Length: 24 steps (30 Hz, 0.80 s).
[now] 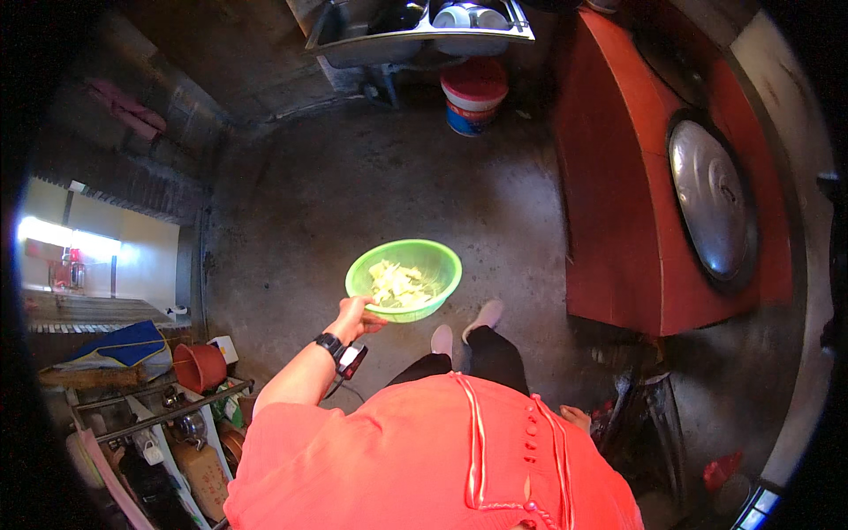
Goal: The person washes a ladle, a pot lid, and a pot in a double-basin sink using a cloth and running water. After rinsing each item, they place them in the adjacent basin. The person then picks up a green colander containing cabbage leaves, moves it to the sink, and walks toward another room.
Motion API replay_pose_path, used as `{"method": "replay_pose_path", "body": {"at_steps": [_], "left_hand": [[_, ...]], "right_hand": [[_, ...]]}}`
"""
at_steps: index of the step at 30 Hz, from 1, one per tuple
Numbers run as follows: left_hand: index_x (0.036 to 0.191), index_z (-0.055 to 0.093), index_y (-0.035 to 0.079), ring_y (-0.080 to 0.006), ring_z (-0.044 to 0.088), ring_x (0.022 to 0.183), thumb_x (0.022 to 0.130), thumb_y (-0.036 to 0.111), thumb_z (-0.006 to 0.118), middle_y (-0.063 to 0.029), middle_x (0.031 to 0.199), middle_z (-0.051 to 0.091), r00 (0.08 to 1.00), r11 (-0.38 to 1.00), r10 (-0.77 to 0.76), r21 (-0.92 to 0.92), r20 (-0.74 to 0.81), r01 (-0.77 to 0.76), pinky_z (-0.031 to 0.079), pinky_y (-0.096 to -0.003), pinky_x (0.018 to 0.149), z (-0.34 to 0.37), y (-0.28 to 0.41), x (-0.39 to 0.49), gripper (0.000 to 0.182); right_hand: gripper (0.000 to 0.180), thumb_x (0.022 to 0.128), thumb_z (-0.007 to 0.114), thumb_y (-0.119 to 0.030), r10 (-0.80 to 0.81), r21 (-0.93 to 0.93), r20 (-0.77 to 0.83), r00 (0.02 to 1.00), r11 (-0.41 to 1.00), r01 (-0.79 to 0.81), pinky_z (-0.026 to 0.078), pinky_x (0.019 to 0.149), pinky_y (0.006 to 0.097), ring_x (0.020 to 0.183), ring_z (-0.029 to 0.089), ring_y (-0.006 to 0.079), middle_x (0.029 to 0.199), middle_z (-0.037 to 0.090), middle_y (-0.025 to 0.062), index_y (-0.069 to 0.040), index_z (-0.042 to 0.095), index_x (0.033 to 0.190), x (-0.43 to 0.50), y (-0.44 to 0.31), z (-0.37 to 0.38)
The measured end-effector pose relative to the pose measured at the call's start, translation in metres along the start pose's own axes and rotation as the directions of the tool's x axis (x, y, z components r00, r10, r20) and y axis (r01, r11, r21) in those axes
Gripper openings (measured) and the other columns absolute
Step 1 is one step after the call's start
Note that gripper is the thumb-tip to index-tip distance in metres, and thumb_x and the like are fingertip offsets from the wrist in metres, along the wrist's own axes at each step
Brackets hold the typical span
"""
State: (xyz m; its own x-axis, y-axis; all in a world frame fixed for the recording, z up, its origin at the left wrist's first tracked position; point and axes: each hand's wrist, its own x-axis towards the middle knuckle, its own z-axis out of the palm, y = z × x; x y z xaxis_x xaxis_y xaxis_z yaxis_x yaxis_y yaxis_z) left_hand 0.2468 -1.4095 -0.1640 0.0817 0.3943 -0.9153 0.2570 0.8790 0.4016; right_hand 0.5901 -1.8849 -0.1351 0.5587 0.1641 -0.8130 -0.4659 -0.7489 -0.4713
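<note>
My left hand (356, 320) grips the near left rim of a light green plastic basket (445, 291), which is held out in front of me above the floor. Pale yellow-green chopped vegetable pieces (399, 283) lie in the bottom of it; they look like cabbage, though I cannot tell for sure. A black watch and a small device with a cable are strapped to my left wrist. My right hand (576, 419) hangs low by my right side, mostly hidden behind my coral shirt, and whether its fingers are closed cannot be made out.
A red stove block (609, 199) with a domed metal wok lid (706, 199) stands to the right. Ahead are a metal sink (424, 40) with bowls and a lidded bucket (473, 99) below it. On the left stands a cluttered rack (165, 424), with a red bucket (199, 368) on top.
</note>
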Motion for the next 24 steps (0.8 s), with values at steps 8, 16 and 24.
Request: {"method": "replay_pose_path", "body": {"at_steps": [8,16,24], "left_hand": [[0.119,0.048,-0.01,-0.0414,0.069,0.072,0.085,0.016,0.056,-0.0309,0.089,0.064,0.995,0.995,-0.06,-0.082,-0.074,0.054,0.055,-0.0471,0.061,0.077,-0.022,-0.032,0.044],[0.111,0.056,-0.007,-0.0297,0.069,0.067,0.083,0.019,0.06,-0.0232,0.083,0.068,0.99,0.987,0.125,-0.111,0.065,-0.117,0.054,-0.0401,0.056,0.083,0.005,-0.045,0.038],[0.099,0.061,-0.009,-0.0303,0.065,0.055,0.075,0.014,0.064,-0.0226,0.074,0.066,0.98,0.956,0.007,-0.285,-0.2,-0.065,0.054,-0.0399,0.048,0.091,-0.004,-0.055,0.033]], "right_hand": [[0.028,0.094,0.061,-0.015,0.027,0.03,0.017,0.999,0.999,-0.028,0.049,0.055,0.0361,0.061,0.061,0.0206,0.08,0.069,0.0138,0.005,0.064,0.114,0.114,0.009,-0.067],[0.02,0.093,0.06,-0.011,-0.064,-0.063,0.015,0.998,0.996,0.064,0.049,0.054,0.0366,0.06,0.06,0.0213,0.076,0.066,0.0118,0.004,0.065,0.106,0.187,-0.052,-0.085],[0.018,0.092,0.06,-0.011,-0.005,-0.165,0.081,0.997,0.986,0.018,0.048,0.053,0.0369,0.058,0.058,0.0215,0.074,0.063,0.0101,0.002,0.065,0.103,0.372,-0.157,-0.083]]}}
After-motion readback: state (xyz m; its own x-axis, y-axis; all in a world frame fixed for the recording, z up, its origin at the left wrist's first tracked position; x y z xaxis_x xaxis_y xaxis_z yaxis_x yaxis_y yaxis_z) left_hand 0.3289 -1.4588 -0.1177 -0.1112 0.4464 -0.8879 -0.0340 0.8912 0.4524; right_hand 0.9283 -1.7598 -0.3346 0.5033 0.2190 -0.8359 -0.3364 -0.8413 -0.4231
